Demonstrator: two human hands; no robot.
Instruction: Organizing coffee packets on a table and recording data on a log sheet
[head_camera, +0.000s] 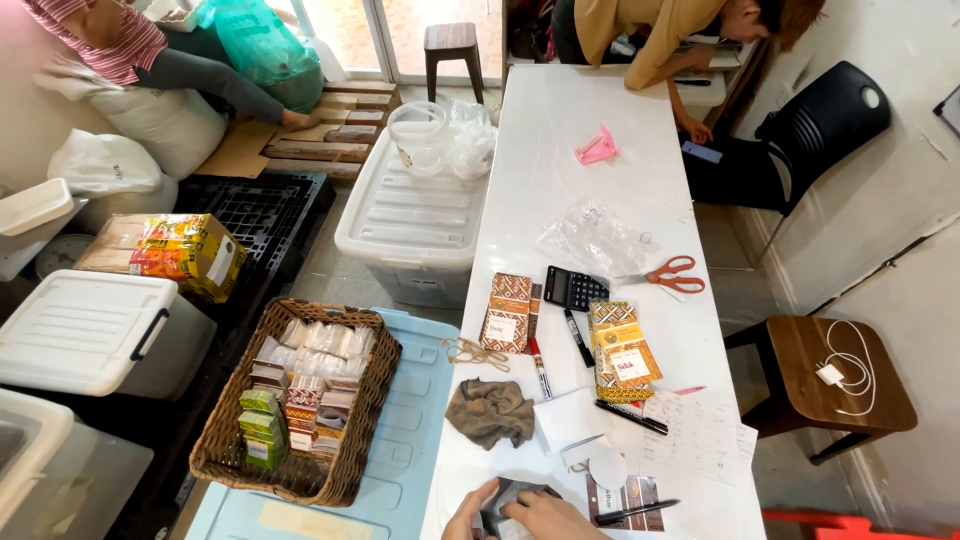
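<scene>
Hands grip dark packet, its long axis unclear.

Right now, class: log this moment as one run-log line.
left hand: on dark packet | right hand: on same packet | near: brown cloth, black pen

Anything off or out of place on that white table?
Nothing spilled or broken. The table is cluttered: a brown cloth lies crumpled by loose rubber bands, and the scissors sit open. Both hands hold a small dark packet.
</scene>
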